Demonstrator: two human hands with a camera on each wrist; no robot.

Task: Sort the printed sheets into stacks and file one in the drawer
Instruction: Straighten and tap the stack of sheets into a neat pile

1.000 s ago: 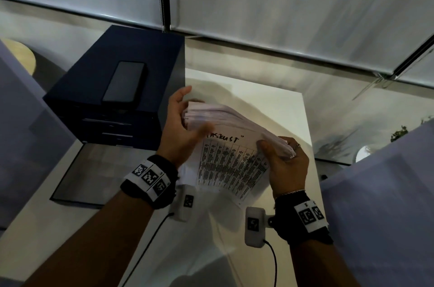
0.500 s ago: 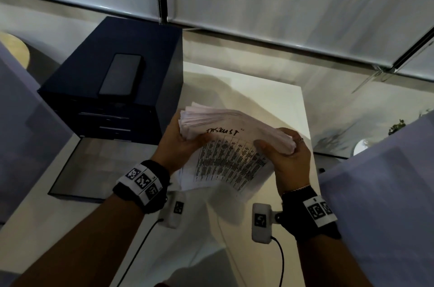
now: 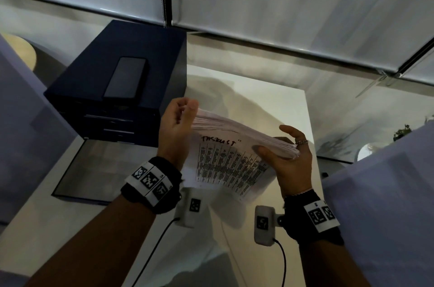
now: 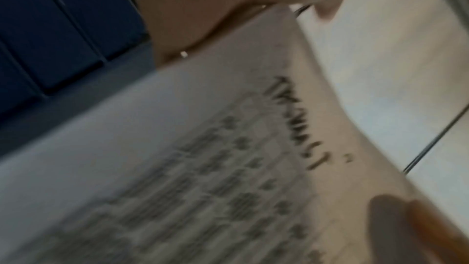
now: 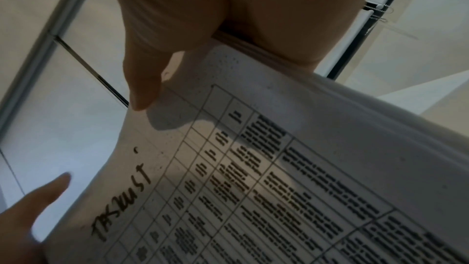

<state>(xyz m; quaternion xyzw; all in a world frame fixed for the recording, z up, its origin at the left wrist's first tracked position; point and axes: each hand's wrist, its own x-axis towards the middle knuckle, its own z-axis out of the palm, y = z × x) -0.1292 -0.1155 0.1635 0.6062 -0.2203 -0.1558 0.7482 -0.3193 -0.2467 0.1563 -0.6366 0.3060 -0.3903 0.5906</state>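
A thick stack of printed sheets (image 3: 234, 129) is held in the air over the white table (image 3: 277, 98). Its front sheet (image 3: 225, 164) hangs toward me, a printed table with "TASKLIST" handwritten on top. My right hand (image 3: 281, 148) grips the stack's right end, thumb (image 5: 144, 79) on the front sheet (image 5: 279, 168) and fingers behind. My left hand (image 3: 185, 108) stands at the stack's left edge with fingers and thumb straight, touching the edge. The left wrist view is blurred; it shows the sheet (image 4: 228, 168) and my right hand (image 4: 215, 7).
A dark blue drawer unit (image 3: 112, 108) stands on the table at the left, with a black phone (image 3: 125, 77) lying on top. A drawer with a grey bottom (image 3: 98, 169) is pulled out in front of it. Window blinds (image 3: 281, 4) hang behind the table.
My left thumb has lifted off the top of the stack and the hand now stands straight against its left edge. The right hand keeps its grip.
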